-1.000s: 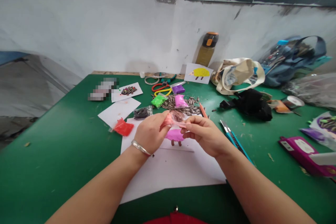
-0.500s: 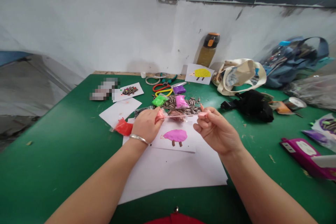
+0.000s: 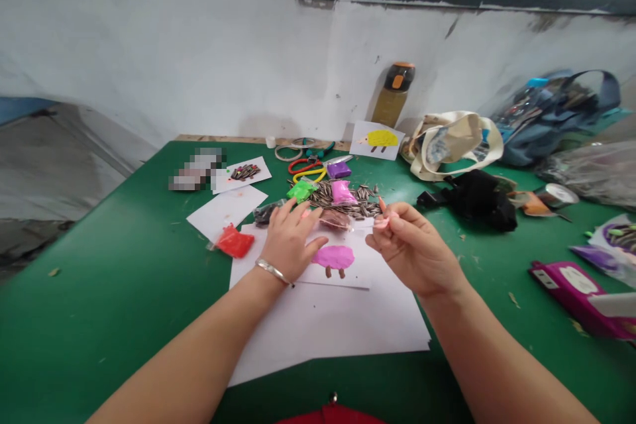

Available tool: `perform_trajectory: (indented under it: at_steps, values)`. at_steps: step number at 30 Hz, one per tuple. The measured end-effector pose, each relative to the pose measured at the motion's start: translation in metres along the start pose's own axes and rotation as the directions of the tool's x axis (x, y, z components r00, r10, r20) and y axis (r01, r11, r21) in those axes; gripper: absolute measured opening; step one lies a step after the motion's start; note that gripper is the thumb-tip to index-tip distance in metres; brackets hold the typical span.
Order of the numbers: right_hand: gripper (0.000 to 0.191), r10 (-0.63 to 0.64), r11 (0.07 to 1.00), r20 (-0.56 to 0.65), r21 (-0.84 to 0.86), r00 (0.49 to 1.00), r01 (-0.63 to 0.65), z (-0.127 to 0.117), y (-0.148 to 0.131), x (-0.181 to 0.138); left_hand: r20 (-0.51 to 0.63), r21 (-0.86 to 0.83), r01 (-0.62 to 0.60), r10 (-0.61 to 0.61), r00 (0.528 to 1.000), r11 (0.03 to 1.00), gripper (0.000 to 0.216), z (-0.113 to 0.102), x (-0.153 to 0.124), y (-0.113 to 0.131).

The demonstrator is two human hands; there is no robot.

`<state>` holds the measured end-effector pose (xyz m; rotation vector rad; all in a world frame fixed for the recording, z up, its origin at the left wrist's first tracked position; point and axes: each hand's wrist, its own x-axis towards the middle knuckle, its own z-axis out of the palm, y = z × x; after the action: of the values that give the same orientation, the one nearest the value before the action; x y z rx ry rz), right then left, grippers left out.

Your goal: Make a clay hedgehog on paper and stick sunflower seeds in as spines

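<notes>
My left hand [image 3: 289, 238], a bangle at its wrist, has its fingers spread over a light pink clay packet [image 3: 305, 214], mostly hidden beneath them. A small lump of light pink clay [image 3: 381, 222] is pinched in my right hand [image 3: 420, 245]. Below and between the hands lies a paper card with a purple clay animal [image 3: 335, 257] with brown legs, on top of white sheets [image 3: 328, 324]. Behind the hands are striped seeds [image 3: 365, 210] in a pile, with a green clay packet [image 3: 301, 191], a bright pink packet [image 3: 342, 192] and a brown packet [image 3: 335, 219].
A red clay packet [image 3: 235, 242] sits at left, near a seed-covered card [image 3: 245, 172]. Scissors [image 3: 339, 159] and a purple packet [image 3: 340, 171] lie behind the seeds. A yellow animal card [image 3: 381, 139] leans by a bottle [image 3: 392, 96]. Right are a cream bag [image 3: 447, 139] and a magenta case [image 3: 571, 301].
My left hand has let go of the light pink clay and spread its fingers. The thin pink strand stretched between both hands is gone. My right hand stays put with its lump.
</notes>
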<state>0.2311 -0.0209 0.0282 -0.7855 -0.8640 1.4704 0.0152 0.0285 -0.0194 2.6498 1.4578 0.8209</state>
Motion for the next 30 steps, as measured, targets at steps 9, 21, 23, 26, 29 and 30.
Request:
perform_trajectory:
  at_steps: [9, 21, 23, 26, 29, 30]
  values:
    - [0.011, 0.070, 0.997, 0.097, 0.031, 0.993, -0.073, 0.011, 0.006, -0.007, -0.132, -0.156, -0.131, 0.111, 0.985, 0.979, 0.014, -0.001, 0.006, 0.011]
    - [0.009, 0.122, 0.992, -0.017, 0.045, 0.992, -0.121, 0.006, 0.015, 0.003, -0.246, -0.287, -0.153, 0.082, 0.966, 0.946, 0.016, -0.026, 0.006, 0.011]
    - [0.011, 0.132, 0.991, -0.042, -0.019, 0.990, -0.133, 0.005, 0.019, 0.004, -0.237, -0.366, -0.075, -0.015, 0.971, 0.928, 0.015, -0.032, 0.005, 0.012]
    - [0.013, 0.133, 0.986, -0.039, -0.096, 0.990, -0.136, 0.010, 0.023, 0.006, -0.133, -0.475, 0.061, -0.140, 0.981, 0.878, 0.017, -0.042, 0.004, 0.016]
    - [0.016, 0.113, 0.977, -0.008, -0.183, 0.994, -0.112, 0.021, 0.026, 0.007, -0.043, -0.536, 0.134, -0.185, 0.982, 0.834, 0.018, -0.049, 0.004, 0.020]
    - [0.017, 0.098, 0.969, -0.001, -0.230, 0.995, -0.096, 0.025, 0.026, 0.008, -0.006, -0.561, 0.167, -0.206, 0.978, 0.810, 0.018, -0.050, 0.004, 0.022]
